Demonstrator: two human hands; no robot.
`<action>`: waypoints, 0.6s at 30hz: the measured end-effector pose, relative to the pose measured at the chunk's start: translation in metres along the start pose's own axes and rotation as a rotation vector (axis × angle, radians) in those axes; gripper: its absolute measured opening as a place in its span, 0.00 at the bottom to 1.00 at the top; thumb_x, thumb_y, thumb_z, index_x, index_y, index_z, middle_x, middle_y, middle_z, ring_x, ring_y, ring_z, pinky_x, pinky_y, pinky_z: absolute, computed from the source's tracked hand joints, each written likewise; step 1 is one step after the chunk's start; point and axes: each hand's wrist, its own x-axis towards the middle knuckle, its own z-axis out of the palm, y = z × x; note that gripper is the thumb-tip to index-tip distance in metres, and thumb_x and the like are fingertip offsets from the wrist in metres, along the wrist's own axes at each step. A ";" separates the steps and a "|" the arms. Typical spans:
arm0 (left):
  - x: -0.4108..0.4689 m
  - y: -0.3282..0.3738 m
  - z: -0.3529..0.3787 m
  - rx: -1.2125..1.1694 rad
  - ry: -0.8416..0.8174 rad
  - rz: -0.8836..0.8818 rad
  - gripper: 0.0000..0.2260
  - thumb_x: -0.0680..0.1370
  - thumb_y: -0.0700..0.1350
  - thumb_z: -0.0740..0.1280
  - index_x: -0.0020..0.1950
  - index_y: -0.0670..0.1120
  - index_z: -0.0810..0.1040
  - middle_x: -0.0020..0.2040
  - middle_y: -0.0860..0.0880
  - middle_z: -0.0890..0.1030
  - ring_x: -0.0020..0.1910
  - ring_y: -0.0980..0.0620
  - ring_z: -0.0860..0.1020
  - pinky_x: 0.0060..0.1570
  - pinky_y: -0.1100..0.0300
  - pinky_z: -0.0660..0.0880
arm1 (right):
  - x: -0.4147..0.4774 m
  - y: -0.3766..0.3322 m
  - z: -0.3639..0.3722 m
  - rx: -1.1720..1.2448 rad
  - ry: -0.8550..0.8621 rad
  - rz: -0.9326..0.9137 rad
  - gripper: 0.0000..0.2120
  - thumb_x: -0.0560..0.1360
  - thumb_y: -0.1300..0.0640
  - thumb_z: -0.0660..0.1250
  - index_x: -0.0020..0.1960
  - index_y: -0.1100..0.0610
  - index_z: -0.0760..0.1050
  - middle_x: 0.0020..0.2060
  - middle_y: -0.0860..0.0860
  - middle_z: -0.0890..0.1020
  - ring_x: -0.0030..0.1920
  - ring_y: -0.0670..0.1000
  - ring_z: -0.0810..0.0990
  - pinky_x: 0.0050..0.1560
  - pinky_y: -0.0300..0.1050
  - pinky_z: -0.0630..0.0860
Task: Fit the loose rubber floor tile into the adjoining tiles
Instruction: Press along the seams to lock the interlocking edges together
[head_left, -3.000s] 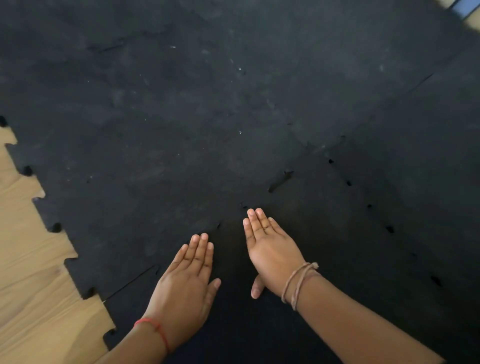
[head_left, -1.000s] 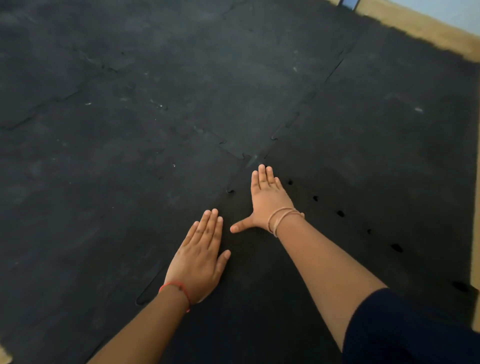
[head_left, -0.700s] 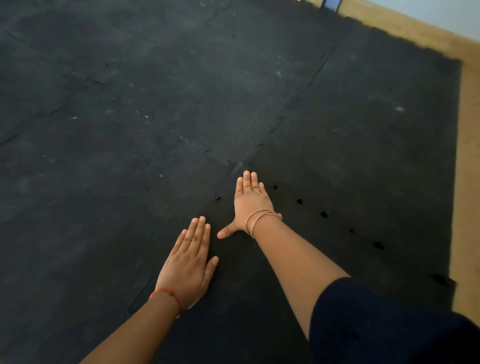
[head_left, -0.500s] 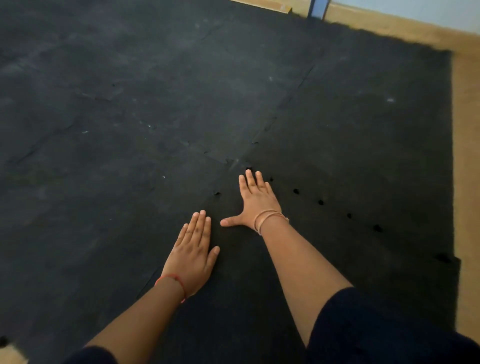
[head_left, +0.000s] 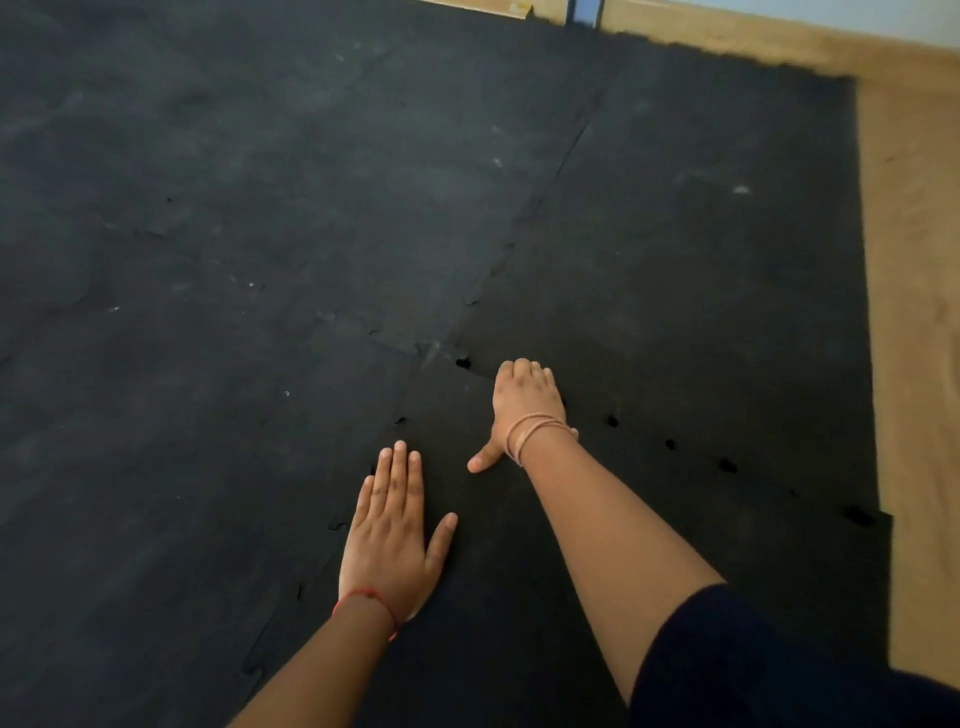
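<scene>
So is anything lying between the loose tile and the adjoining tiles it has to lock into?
Nothing visible does. Both the left hand and right hand press flat on the loose tile; only small open gaps show along its seams.

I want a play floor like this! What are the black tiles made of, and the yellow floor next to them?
Black tiles: probably rubber, matte and dusty, with puzzle-tooth seams and small gaps along the joints. Yellow floor: looks like wood or wood-look laminate, smooth, with faint grain lines.
</scene>
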 end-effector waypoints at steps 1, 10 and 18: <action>0.001 0.001 0.000 -0.005 -0.001 -0.005 0.31 0.76 0.62 0.41 0.68 0.47 0.28 0.71 0.50 0.29 0.69 0.52 0.28 0.69 0.59 0.32 | -0.001 -0.004 -0.003 -0.025 0.004 0.006 0.61 0.51 0.37 0.79 0.72 0.63 0.54 0.69 0.60 0.63 0.71 0.59 0.60 0.73 0.53 0.53; -0.001 0.001 0.001 -0.059 0.066 0.014 0.31 0.77 0.61 0.42 0.69 0.47 0.29 0.72 0.50 0.30 0.71 0.51 0.29 0.70 0.59 0.33 | -0.023 -0.006 -0.005 0.077 0.425 -0.015 0.40 0.56 0.35 0.75 0.58 0.60 0.70 0.58 0.57 0.71 0.61 0.58 0.69 0.66 0.51 0.62; 0.002 -0.002 0.002 -0.018 0.000 0.052 0.31 0.76 0.61 0.40 0.69 0.46 0.29 0.71 0.48 0.30 0.70 0.51 0.29 0.69 0.58 0.31 | -0.016 0.006 0.032 0.071 0.097 -0.061 0.52 0.67 0.27 0.56 0.76 0.58 0.37 0.76 0.59 0.39 0.76 0.57 0.38 0.74 0.51 0.40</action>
